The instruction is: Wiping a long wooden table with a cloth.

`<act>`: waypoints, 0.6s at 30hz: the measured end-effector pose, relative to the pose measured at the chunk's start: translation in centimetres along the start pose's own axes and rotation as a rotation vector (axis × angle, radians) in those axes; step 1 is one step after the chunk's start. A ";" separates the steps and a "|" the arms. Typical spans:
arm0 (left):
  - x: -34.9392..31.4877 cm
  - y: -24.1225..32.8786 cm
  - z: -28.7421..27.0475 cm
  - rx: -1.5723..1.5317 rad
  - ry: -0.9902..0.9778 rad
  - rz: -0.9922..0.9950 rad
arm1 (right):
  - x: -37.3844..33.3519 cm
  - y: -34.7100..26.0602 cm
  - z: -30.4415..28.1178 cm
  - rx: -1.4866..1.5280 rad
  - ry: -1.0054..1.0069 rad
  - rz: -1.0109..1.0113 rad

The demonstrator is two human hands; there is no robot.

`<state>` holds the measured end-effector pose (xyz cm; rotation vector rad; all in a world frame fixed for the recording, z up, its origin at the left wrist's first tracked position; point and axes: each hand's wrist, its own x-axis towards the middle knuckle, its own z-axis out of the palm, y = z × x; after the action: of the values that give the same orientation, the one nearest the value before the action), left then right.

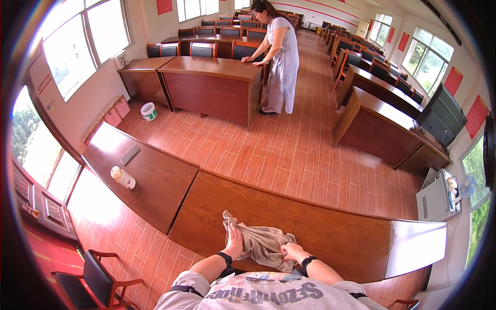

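A crumpled beige-grey cloth (261,243) lies on the brown wooden table (320,225) in front of me. My left hand (234,243) rests flat on the cloth's left side, its fingers stretched away from me. At the right edge of the cloth, my right hand (293,252) has its fingers curled into the fabric. Part of the cloth hangs toward my body at the table's near edge. Dark bands circle both wrists.
On the adjoining left table stand a pale bottle (123,177) and a grey flat box (130,154). A black armchair (98,276) is at lower left. Across the floor, a person (281,57) leans on a desk (212,85); a white-green bucket (149,111) sits nearby.
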<state>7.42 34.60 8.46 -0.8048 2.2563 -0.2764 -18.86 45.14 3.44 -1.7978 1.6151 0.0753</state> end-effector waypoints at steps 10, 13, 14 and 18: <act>0.8 0.7 1.7 -0.017 0.017 -0.049 | 0.3 0.2 0.5 0.005 0.016 -0.014; 0.7 0.7 1.5 -0.023 0.012 -0.049 | 0.1 0.2 0.5 0.016 0.032 -0.020; 0.6 0.6 1.2 -0.029 0.011 -0.045 | 0.1 0.2 0.4 0.018 0.032 -0.020; 0.3 0.3 0.5 -0.036 -0.017 -0.056 | 0.1 0.1 0.2 0.006 0.014 -0.019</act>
<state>7.44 34.70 7.78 -0.8875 2.2314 -0.2548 -18.85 45.20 3.20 -1.8123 1.6060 0.0488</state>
